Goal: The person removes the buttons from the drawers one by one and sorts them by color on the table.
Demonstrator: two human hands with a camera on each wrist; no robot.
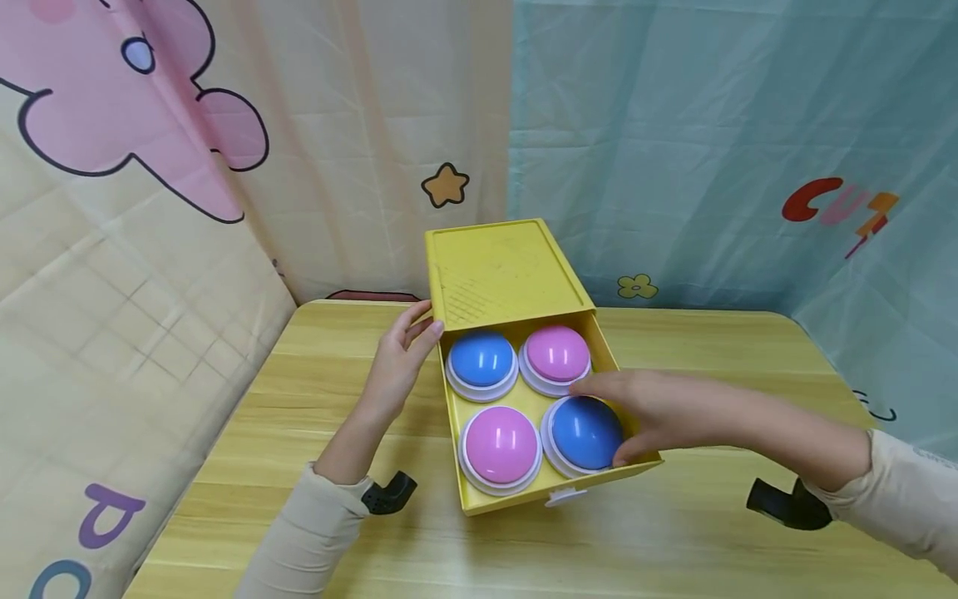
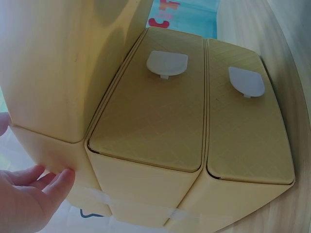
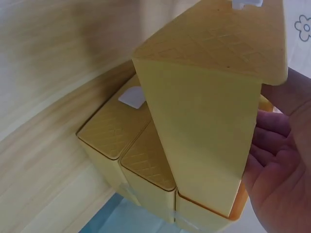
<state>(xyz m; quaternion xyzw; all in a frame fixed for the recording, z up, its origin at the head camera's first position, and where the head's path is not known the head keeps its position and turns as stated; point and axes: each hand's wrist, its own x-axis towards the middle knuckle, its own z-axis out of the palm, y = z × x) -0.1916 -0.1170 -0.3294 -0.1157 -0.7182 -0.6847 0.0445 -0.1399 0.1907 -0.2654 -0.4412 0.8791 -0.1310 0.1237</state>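
Observation:
In the head view a yellow drawer cabinet stands with its top drawer pulled out. Inside lie two pink dome buttons and two blue ones, all on white bases. My right hand reaches over the drawer's right wall and grips the front-right blue dome button, which sits slightly tilted. The left hand rests its fingertips against the cabinet's left side near the drawer opening. In the left wrist view those fingers touch the cabinet's side wall. The right wrist view hides the buttons behind the drawer wall.
Below the pulled-out drawer are two closed drawers with white tab handles. The cabinet stands on a wood-grain table. Printed curtains hang behind and beside the table.

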